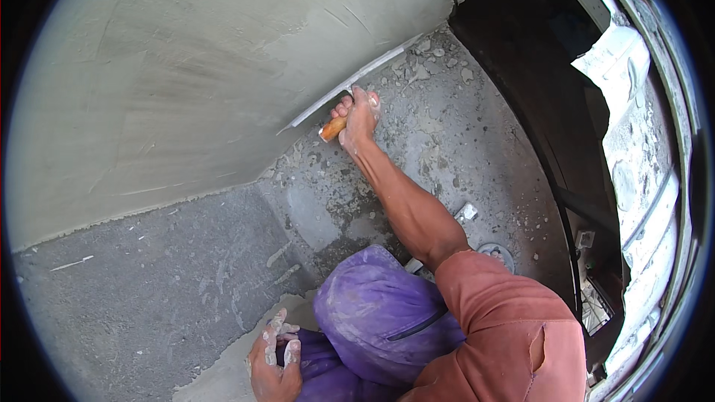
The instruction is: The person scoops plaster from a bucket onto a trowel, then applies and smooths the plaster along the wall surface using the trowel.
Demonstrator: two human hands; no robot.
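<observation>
My right hand (360, 115), dusted with plaster, is closed around the orange-brown wooden handle of a plastering trowel (376, 65). Seen nearly edge-on, the long pale blade lies along the foot of the grey plastered wall (201, 67). At the lower edge, beside my purple-clad knee (380, 305), is my left hand (275, 361). Its fingers are caked with white plaster and half curled, with a gap to the thumb and nothing visible in between.
Plaster crumbs litter the concrete floor (477, 149), thickest by the wall's far end. A small white block (466, 213) and a round grey disc (497, 256) lie right of my arm. A dark gap follows the floor's curved right edge, with torn whitish sheeting (633, 141) beyond.
</observation>
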